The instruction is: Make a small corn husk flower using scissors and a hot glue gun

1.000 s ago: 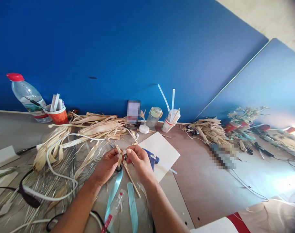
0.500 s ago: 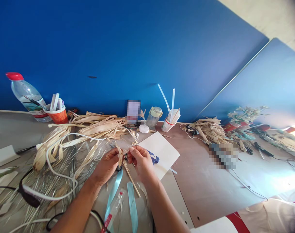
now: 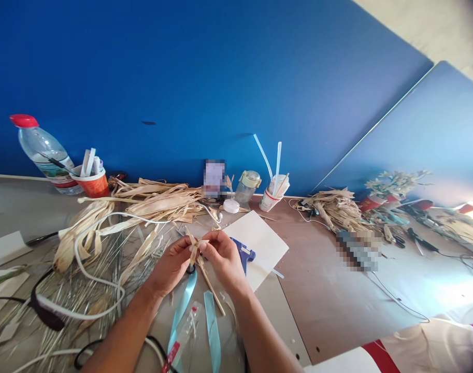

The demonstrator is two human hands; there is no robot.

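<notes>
My left hand (image 3: 170,264) and my right hand (image 3: 221,259) meet over the table, both pinching a small piece of dried husk (image 3: 193,247) wound on a thin wooden stick (image 3: 211,287). The stick slants down to the right below my hands. A light blue ribbon (image 3: 182,305) hangs from the same spot toward me. A blue glue gun (image 3: 244,255) lies just right of my right hand on a white sheet (image 3: 259,241).
A heap of dried husks (image 3: 143,207) and a white cable (image 3: 84,269) lie at left. A water bottle (image 3: 42,153) and a red cup (image 3: 91,182) stand at the blue wall; a small jar (image 3: 247,187) and a cup of glue sticks (image 3: 274,189) stand mid-table. More husks (image 3: 337,207) lie right.
My right fingers have shifted slightly on the husk piece, closing in toward my left hand. Everything else stays where it was.
</notes>
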